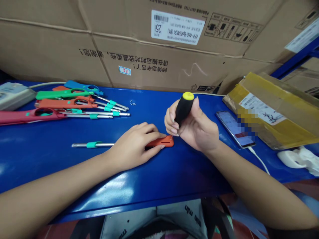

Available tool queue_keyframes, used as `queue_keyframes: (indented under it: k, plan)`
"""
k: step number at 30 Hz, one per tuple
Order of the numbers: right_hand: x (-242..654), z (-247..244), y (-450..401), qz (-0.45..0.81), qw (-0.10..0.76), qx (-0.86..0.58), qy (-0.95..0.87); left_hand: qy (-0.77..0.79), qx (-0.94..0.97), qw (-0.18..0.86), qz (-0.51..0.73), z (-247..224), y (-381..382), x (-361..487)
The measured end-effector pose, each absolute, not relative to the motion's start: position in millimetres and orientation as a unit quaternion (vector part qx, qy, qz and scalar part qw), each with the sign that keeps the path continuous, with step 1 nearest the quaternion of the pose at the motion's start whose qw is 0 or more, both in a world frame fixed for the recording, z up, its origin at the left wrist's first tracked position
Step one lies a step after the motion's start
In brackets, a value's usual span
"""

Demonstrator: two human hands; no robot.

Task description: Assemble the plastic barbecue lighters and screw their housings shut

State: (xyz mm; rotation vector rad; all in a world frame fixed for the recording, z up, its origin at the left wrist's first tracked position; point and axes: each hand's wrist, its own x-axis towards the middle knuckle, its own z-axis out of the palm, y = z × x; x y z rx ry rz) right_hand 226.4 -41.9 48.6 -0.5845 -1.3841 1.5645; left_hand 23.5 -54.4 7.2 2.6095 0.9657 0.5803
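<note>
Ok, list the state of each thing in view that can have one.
Left hand: closed around the lighter.
Right hand: gripping the screwdriver.
Lighter: flat on the table.
Screwdriver: tilted, yellow end up, pointing down at the lighter.
Other lighters: lying, heaped together.
Screws: loose, lying.
Phone: screen lit, cable attached.
Parcel: taped; whether sealed, I cannot tell.
Carton: print upside down.

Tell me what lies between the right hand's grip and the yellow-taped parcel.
A phone, lying screen-up on the blue table, as the head view shows.
</note>
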Motion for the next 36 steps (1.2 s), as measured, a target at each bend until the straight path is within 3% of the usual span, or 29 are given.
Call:
queue_keyframes:
  k: [16,28,36]
  plan:
    - [230,50,-40,0.498,0.56,-0.28,-0.6,0.336,0.91,0.144,0.195,9,-54,24]
    - [233,61,-38,0.611,0.519,-0.243,-0.546,0.34,0.908,0.15,0.191,10,-54,25]
    - [229,53,-42,0.558,0.53,-0.237,-0.592,0.34,0.909,0.146,0.194,10,-54,25]
